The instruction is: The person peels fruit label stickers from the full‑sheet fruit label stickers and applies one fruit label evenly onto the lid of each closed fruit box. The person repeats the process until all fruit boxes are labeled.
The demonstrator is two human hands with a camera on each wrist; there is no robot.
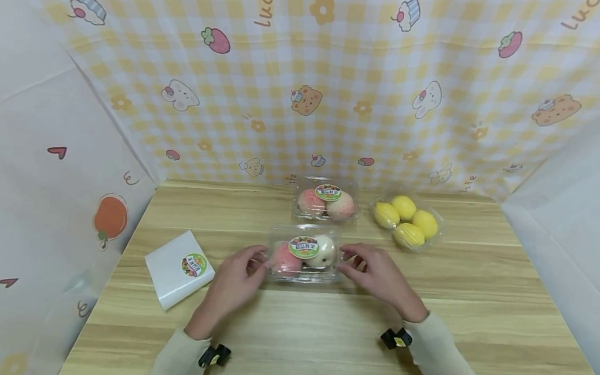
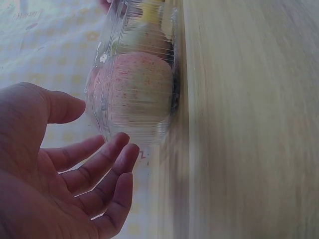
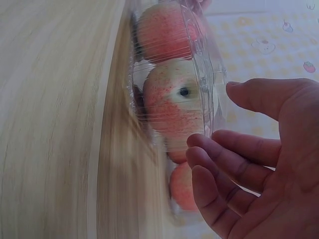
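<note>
A clear plastic clamshell box point(image 1: 306, 277) stands on the table between my two hands, a colourful oval label point(image 1: 304, 247) on its lid. Inside lie a pink peach point(image 1: 286, 260) and a paler one point(image 1: 321, 252). My left hand point(image 1: 241, 277) is at the box's left end; in the left wrist view its relaxed fingertips point(image 2: 119, 140) are right at the ribbed wall. At the opposite end is my right hand point(image 1: 376, 270), thumb and loosely bent fingers apart. The right wrist view has its fingertips point(image 3: 198, 141) overlapping the box's edge. Neither hand curls around the box.
Just behind stands a second clear box point(image 1: 328, 217) of pinkish peaches. To its right is a clear pack with several lemons point(image 1: 409, 235). A white box point(image 1: 177, 271) with an oval label lies on the left of the wooden table point(image 1: 290, 351). A patterned cloth point(image 1: 273, 96) hangs behind.
</note>
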